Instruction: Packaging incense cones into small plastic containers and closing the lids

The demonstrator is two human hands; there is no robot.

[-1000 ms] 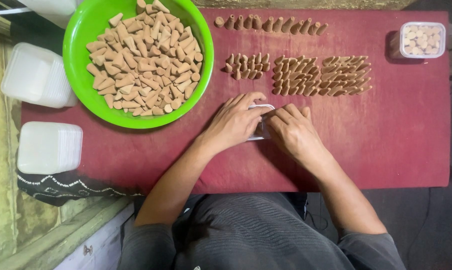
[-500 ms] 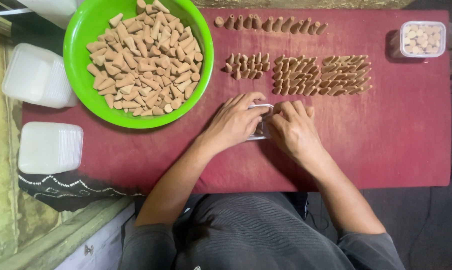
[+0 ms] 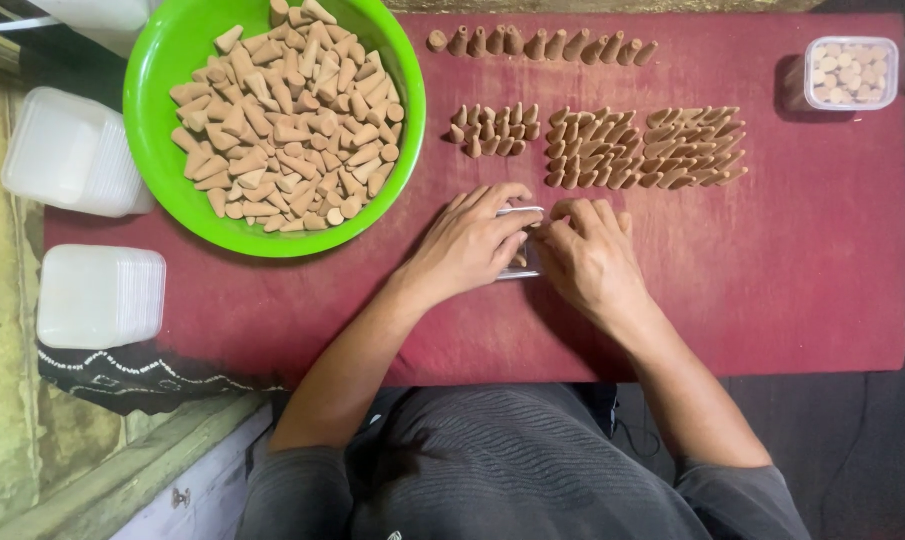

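My left hand (image 3: 468, 245) and my right hand (image 3: 588, 255) meet over a small clear plastic box (image 3: 521, 262) lying on the dark red table mat (image 3: 793, 260). Both hands grip the box, and most of it is hidden under the fingers. Just beyond the fingertips lie tan incense cones in tight groups (image 3: 638, 148), with a smaller group (image 3: 491, 130) to their left. A single row of cones (image 3: 543, 45) runs along the far edge. A green bowl (image 3: 163, 120) heaped with loose cones sits at the far left.
A clear lidded box (image 3: 851, 72) filled with cones stands at the far right corner. Two stacks of white plastic lids or boxes (image 3: 68, 150) (image 3: 98, 295) sit off the mat's left edge. A patterned dark cloth (image 3: 133, 375) hangs at the near left.
Both hands stay on the small clear box; the fingers have shifted only slightly. Nothing else has moved.
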